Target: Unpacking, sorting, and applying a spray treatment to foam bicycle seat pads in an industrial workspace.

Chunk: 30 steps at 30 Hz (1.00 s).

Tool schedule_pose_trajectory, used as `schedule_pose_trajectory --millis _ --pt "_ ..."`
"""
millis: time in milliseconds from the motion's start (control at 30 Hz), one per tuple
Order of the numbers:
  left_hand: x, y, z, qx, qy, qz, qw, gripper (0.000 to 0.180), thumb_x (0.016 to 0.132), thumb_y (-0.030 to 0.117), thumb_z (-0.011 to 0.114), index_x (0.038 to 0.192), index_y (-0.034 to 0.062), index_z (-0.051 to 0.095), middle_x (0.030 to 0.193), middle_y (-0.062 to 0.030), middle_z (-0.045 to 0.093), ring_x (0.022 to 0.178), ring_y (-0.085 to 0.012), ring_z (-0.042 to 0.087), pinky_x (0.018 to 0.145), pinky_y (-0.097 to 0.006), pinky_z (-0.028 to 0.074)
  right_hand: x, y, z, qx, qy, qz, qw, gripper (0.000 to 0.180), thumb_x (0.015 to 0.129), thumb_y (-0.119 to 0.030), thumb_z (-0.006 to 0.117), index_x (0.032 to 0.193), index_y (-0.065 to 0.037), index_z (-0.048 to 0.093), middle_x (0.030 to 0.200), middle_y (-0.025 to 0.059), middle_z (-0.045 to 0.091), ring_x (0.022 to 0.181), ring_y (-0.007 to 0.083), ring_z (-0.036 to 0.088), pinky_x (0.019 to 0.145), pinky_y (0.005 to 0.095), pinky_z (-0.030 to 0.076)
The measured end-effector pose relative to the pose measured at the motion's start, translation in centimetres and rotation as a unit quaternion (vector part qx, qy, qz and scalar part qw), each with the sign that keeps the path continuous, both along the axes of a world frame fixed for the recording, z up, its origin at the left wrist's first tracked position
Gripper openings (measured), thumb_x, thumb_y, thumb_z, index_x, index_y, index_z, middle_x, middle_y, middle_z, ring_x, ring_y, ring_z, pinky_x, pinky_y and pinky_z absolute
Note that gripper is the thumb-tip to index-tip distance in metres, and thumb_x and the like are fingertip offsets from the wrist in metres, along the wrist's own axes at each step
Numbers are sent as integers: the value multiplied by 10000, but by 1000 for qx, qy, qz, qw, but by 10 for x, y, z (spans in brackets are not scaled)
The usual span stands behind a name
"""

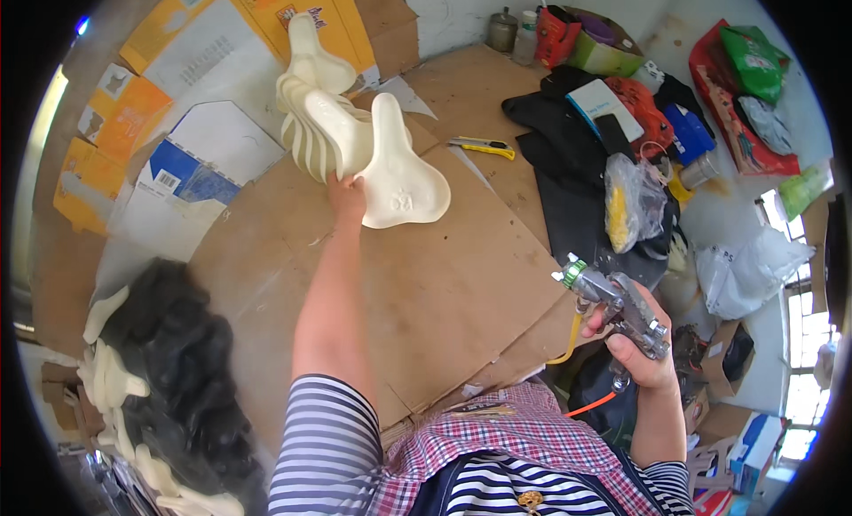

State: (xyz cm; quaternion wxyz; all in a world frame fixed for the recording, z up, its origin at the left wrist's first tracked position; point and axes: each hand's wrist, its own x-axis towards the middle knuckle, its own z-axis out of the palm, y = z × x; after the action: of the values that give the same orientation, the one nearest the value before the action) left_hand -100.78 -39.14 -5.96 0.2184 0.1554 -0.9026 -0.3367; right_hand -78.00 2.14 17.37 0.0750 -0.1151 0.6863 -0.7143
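Note:
My left hand is stretched forward over the cardboard, its fingers closed on the near left edge of a cream bicycle saddle shell. This shell has a narrow nose pointing away and a wide rear toward me. Just left of it, a row of nested cream saddle shells leans together, with one more shell at the far end. On the right, my right hand is wrapped round a metal spray gun with a green ring near its nozzle. An orange hose and a yellow hose run by the gun.
Brown cardboard covers the work surface. A yellow utility knife lies beyond the shell. Dark cloth, a plastic bag and a white box crowd the right. Black saddle-like pieces are piled at the left, beside cream ones.

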Motion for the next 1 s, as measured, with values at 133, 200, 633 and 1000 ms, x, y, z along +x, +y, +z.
schedule_pose_trajectory --millis 133,200,633,1000 --pt "25 4 27 32 8 -43 999 254 859 189 570 987 -21 631 1168 -159 524 991 -272 561 845 -357 440 31 -16 9 -15 -21 -13 1000 633 793 -202 676 1295 56 389 917 124 594 827 189 589 766 327 492" --pt "58 2 45 31 40 -62 997 245 858 189 570 972 -19 629 1076 -150 573 921 -247 587 784 -344 459 48 -23 16 -23 29 -38 999 645 792 -208 681 1299 54 380 900 134 602 796 197 596 740 331 503" --pt "323 -254 215 552 408 120 718 456 936 343 471 1279 59 371 1370 -189 298 1158 -419 420 977 -559 374 59 -49 80 95 67 -63 991 522 805 -102 607 1278 47 444 822 71 586 700 118 556 659 256 475" --pt "52 -87 76 404 -90 11 910 418 808 145 653 1197 86 509 1098 -68 575 915 -180 576 753 -326 475 21 -32 77 117 -1 -16 993 524 798 -95 627 1267 49 443 865 88 593 768 125 576 667 265 498"
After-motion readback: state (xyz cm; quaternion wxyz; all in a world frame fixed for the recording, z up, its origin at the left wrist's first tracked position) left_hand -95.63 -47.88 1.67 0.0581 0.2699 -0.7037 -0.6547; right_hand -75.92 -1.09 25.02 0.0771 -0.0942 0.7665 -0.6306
